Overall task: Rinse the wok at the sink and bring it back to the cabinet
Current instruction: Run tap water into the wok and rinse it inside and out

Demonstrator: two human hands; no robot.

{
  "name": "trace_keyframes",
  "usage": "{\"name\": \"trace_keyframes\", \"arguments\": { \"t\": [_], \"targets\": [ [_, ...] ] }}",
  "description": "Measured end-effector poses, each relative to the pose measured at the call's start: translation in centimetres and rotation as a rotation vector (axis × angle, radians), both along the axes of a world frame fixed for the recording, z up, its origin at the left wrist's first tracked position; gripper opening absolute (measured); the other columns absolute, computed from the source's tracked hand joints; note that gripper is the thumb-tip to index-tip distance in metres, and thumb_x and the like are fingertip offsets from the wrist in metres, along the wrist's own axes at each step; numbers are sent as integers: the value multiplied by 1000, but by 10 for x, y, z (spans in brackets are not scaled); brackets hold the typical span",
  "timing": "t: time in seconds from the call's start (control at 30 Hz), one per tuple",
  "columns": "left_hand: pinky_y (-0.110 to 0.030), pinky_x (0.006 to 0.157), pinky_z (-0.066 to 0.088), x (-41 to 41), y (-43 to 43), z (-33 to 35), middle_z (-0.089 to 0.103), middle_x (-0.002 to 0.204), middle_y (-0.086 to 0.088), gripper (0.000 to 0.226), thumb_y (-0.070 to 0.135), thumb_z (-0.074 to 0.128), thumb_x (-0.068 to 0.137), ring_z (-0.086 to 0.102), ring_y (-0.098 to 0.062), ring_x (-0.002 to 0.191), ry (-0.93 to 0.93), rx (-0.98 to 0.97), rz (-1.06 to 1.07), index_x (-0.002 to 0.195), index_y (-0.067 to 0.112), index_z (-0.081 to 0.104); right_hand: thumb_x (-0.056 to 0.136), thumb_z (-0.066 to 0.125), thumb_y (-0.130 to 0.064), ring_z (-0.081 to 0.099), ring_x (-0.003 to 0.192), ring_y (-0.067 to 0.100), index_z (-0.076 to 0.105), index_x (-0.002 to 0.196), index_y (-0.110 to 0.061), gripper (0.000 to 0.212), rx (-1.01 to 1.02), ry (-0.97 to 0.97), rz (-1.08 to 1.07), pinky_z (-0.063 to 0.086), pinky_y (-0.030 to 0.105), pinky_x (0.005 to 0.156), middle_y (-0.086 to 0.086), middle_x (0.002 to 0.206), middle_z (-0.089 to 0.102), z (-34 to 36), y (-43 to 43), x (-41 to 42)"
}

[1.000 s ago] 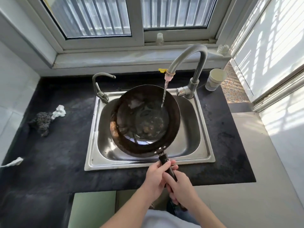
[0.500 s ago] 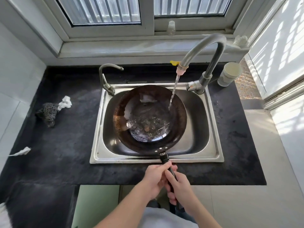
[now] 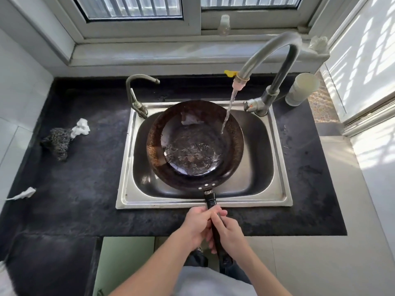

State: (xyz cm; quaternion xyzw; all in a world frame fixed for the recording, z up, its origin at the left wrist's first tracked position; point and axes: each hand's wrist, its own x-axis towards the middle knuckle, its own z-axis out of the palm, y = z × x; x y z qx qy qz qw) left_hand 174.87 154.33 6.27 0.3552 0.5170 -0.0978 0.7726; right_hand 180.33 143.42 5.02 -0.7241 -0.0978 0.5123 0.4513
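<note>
Both hands are gripping one long black handle (image 3: 215,227): the left hand (image 3: 197,224) is closing around it nearer the sink (image 3: 205,205), and the right hand (image 3: 229,231) is clasping it just behind, its fingers wrapping over the top. A dark, rust-spotted wok (image 3: 195,144) is sitting over the steel sink basin, its handle reaching out across the sink's near rim toward the person. Water (image 3: 227,113) is running in a thin stream from the tall curved tap (image 3: 275,60) at the sink's far right corner, striking the wok's inner wall on its right side, and a shallow pool is glinting in the wok's bottom. A smaller tap (image 3: 136,90) is standing at the sink's far left corner. On the black worktop (image 3: 85,189) to the left of the sink, a dark scouring pad (image 3: 57,142) is lying touching a crumpled white scrap (image 3: 81,128), with another white scrap (image 3: 22,194) well apart, nearer the worktop's left edge. To the right of the tall tap, a pale cup (image 3: 302,88) is standing upright on the worktop.
</note>
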Motion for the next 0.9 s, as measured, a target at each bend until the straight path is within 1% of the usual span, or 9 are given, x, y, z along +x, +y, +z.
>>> {"name": "trace_keyframes", "arguments": {
  "t": [0.07,0.13,0.2,0.27,0.33,0.43,0.6,0.83,0.9],
  "targets": [
    [-30,52,52,2,-4,1,76,96,-16,23,21,62,95,68,-25,71,-15,5,62,97,0,71,97,54,-50,72,61,26,72,78,-16,43,-120,-88,110,62,45,62,7,68,75,3,-6,13],
    [-32,68,56,2,-8,0,75,97,-17,21,18,61,95,72,-26,83,-36,7,101,98,0,70,90,61,-55,71,60,12,72,83,-21,36,-226,-189,185,63,36,62,0,69,75,9,-13,34],
    [-34,73,58,3,-10,0,76,96,-17,21,18,61,95,73,-27,87,-28,21,109,100,-1,70,88,64,-55,70,64,8,70,88,-23,33,-282,-358,213,61,33,66,-4,71,74,17,-16,62],
    [-36,77,60,3,-12,0,76,97,-18,23,16,61,95,74,-28,92,-17,24,133,104,-3,68,91,63,-47,68,82,12,67,100,-21,28,-309,-567,214,57,32,78,-7,88,73,30,-13,95],
    [-35,73,61,5,-14,2,75,98,-20,24,14,61,95,75,-28,89,-17,15,174,106,-7,66,95,63,-36,64,91,14,62,114,-19,26,-260,-725,193,51,26,82,-2,104,69,44,0,130],
    [-33,67,60,6,-18,3,74,87,-17,24,12,62,95,73,-25,78,-3,15,217,106,-9,65,96,63,-28,63,93,16,60,121,-16,28,-150,-890,124,47,27,83,2,112,66,66,31,178],
    [-38,72,59,11,-27,2,68,76,-12,22,11,63,93,65,-22,72,23,11,332,100,-9,67,95,62,-36,59,85,19,62,117,-13,32,-98,-974,77,44,31,79,2,96,69,83,88,235],
    [-36,68,54,22,-36,4,64,75,-12,14,7,62,93,58,-20,63,34,21,495,92,-6,67,92,63,-46,59,80,25,63,104,-16,32,-90,-1039,84,41,32,74,3,96,70,74,129,265],
    [-35,65,53,23,-38,4,64,75,-12,14,7,62,93,58,-19,62,42,33,509,90,-6,67,92,63,-45,65,88,30,64,102,-17,30,-95,-1048,88,44,35,75,5,96,72,70,132,270]
  ]
}}
